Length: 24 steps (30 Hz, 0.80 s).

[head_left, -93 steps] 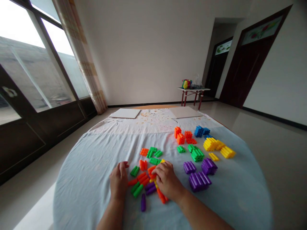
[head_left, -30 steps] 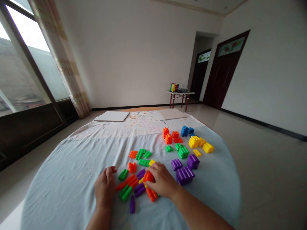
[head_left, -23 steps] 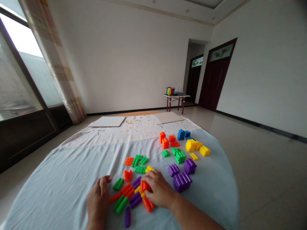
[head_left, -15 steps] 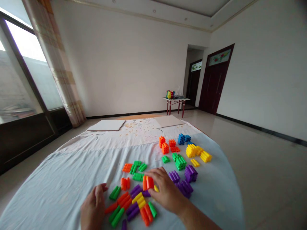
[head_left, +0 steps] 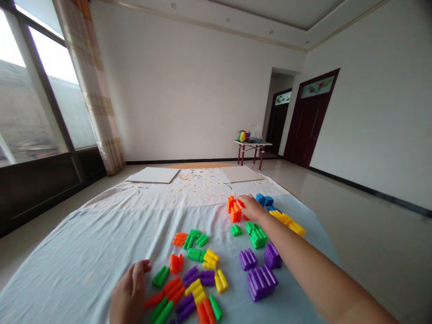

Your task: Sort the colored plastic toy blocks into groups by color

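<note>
My right hand [head_left: 251,207] is stretched far out over the light blue cloth [head_left: 84,252], fingers closed on an orange block [head_left: 240,203] right at the sorted orange pile [head_left: 232,212]. My left hand [head_left: 130,294] lies flat and open on the cloth by a loose mixed heap of orange, green, purple and yellow blocks [head_left: 195,283]. Around the right arm sit sorted groups: blue blocks [head_left: 263,199], yellow blocks [head_left: 290,223] partly hidden by the forearm, green blocks [head_left: 258,236] and purple blocks [head_left: 261,281].
Two flat white boards [head_left: 153,174] [head_left: 241,173] lie at the cloth's far end. A small red-legged table [head_left: 251,144] with bags stands by the back wall. Dark doors [head_left: 310,117] are at the right, windows and a curtain [head_left: 97,99] at the left.
My right hand lifted an orange block out of the mixed heap and carried it forward to the orange pile. The left hand stayed on the cloth; the camera tilted up.
</note>
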Available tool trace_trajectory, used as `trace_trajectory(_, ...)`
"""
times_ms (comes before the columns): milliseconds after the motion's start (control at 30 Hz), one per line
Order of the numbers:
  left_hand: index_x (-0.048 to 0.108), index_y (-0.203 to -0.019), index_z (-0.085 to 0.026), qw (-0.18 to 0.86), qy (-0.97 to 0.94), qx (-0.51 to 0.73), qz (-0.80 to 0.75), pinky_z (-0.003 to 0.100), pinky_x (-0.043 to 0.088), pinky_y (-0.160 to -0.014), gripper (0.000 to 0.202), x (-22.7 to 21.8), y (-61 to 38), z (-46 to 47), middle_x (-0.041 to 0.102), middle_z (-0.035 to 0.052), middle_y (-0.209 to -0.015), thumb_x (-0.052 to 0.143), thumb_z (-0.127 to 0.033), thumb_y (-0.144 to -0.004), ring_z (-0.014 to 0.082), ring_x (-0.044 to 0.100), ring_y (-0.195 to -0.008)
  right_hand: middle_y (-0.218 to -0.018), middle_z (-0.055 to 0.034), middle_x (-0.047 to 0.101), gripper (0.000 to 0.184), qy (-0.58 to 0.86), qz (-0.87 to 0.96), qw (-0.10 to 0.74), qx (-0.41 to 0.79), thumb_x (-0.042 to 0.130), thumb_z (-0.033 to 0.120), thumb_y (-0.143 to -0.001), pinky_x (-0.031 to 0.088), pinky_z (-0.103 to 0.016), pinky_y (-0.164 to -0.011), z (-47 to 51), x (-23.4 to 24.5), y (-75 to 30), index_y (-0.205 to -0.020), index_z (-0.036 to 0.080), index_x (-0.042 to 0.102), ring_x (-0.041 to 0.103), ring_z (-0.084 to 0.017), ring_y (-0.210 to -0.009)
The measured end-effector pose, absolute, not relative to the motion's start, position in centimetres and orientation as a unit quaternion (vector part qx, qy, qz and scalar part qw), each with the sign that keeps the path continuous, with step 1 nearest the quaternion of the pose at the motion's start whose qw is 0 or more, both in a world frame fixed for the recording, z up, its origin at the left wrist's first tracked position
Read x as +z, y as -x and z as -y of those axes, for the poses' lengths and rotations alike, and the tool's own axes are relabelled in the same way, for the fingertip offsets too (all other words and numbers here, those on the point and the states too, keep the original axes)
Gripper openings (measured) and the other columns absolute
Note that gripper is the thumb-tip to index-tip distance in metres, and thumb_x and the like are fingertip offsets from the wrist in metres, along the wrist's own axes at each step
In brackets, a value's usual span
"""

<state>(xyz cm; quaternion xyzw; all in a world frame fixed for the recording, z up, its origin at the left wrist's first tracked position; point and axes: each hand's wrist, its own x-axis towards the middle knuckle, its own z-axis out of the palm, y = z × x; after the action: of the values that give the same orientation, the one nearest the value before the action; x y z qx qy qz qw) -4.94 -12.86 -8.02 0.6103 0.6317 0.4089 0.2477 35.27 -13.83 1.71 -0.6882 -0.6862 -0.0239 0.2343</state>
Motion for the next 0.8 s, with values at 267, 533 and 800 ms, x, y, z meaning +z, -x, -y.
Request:
trace_trajectory(267,0.062,-0.083,-0.026,0.253,-0.609,0.408,-0.631,0.033,0.045,-0.083,0.046,-7.4,4.7,13.1,0.07,0.0,-0.086,0.027,-0.056,-0.078,0.0226,0.061,-0.091,-0.116,-0.0092,0.064,0.055,0.697,0.688,0.202,-0.006,0.044,-0.004,-0.067,0.039,-0.031,-0.094,11.5,-0.1,-35.6,-0.116,0.015,0.061,0.055,-0.022,-0.107)
trace_trajectory(533,0.063,-0.082,-0.026,0.245,-0.613,0.437,-0.611,0.032,0.046,-0.08,0.043,-8.0,4.8,12.9,0.07,0.0002,-0.082,0.031,-0.054,-0.079,0.0219,0.062,-0.088,-0.117,-0.0088,0.063,0.054,0.695,0.686,0.214,-0.02,0.044,-0.005,-0.067,0.038,-0.031,-0.097,12.5,1.6,-35.2,-0.113,0.016,0.062,0.054,-0.021,-0.111)
trace_trajectory(800,0.063,-0.08,-0.025,0.24,-0.608,0.443,-0.614,0.031,0.046,-0.076,0.042,-7.5,4.3,13.5,0.068,0.0002,-0.08,0.03,-0.051,-0.083,0.0206,0.062,-0.083,-0.113,-0.0078,0.062,0.038,0.588,0.737,0.333,-0.015,0.046,0.008,-0.08,0.037,-0.033,-0.1,17.9,4.7,-27.9,-0.114,0.017,0.06,0.053,-0.018,-0.11)
